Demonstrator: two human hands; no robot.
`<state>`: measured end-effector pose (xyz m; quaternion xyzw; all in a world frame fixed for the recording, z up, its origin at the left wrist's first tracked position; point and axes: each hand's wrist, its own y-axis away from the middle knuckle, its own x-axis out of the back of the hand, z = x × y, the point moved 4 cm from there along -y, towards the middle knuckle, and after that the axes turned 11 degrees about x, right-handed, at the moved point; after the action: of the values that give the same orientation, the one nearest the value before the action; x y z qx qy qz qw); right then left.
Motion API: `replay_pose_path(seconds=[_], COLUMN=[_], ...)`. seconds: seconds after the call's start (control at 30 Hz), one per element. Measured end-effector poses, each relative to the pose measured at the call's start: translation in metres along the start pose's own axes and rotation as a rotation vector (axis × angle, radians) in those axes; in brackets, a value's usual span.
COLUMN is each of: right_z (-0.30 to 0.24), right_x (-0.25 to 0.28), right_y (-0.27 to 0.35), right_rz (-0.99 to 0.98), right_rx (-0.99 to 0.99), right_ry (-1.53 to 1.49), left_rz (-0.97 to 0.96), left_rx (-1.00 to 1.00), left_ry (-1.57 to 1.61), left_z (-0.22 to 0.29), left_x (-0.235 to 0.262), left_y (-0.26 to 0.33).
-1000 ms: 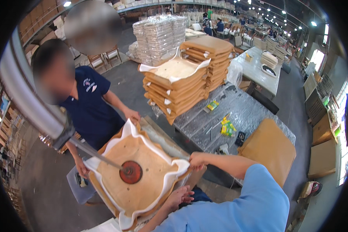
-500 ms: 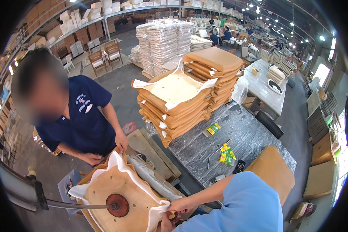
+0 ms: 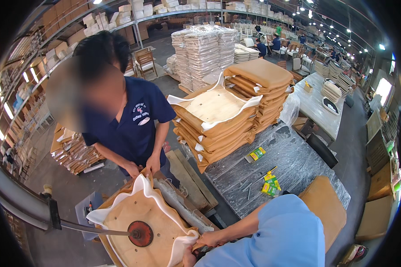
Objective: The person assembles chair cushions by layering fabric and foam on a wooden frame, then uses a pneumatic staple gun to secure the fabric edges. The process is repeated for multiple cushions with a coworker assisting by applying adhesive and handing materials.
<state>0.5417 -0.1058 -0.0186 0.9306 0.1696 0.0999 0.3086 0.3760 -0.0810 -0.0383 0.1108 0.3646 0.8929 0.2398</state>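
A square seat cushion lies upside down, with its wooden board facing up, wavy white padding around it and a tan cover outside. A red round disc on a metal rod presses on the board's middle. At the near right corner my right hand is closed on the cover's edge. Just below it, my left hand is closed on the same corner, partly cut off by the lower edge. Something dark between my hands is hard to make out. A co-worker's hands grip the cover's far corner.
A metal arm reaches in from the left. Stacked tan cushions stand on the grey worktable, along with yellow-green packets and another tan cushion. The co-worker stands across from me. Wrapped stacks rise behind.
My view has turned a little to the left. The co-worker leans in closer, and both their hands have come together at the far corner. My hands stay on the near corner.
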Motion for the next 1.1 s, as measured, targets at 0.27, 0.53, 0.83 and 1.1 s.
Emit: replay_pose_path(seconds=[0.27, 0.53, 0.83, 1.1], right_z=[-0.021, 0.014, -0.009, 0.004], right_x=[-0.003, -0.005, -0.034, -0.146], right_y=[0.015, 0.019, 0.017, 0.044], right_rz=[0.015, 0.187, 0.602, 0.969], right_rx=[0.031, 0.036, 0.040, 0.044], right_ry=[-0.132, -0.185, -0.236, -1.000], left_rz=[0.029, 0.232, 0.700, -0.008], left_rx=[-0.203, -0.084, 0.173, 0.325], left_ry=[-0.328, -0.296, 0.004, -0.094], left_z=[-0.016, -0.008, -0.104, -0.097], left_x=[0.027, 0.195, 0.438, 0.459], left_y=[0.005, 0.144, 0.179, 0.112])
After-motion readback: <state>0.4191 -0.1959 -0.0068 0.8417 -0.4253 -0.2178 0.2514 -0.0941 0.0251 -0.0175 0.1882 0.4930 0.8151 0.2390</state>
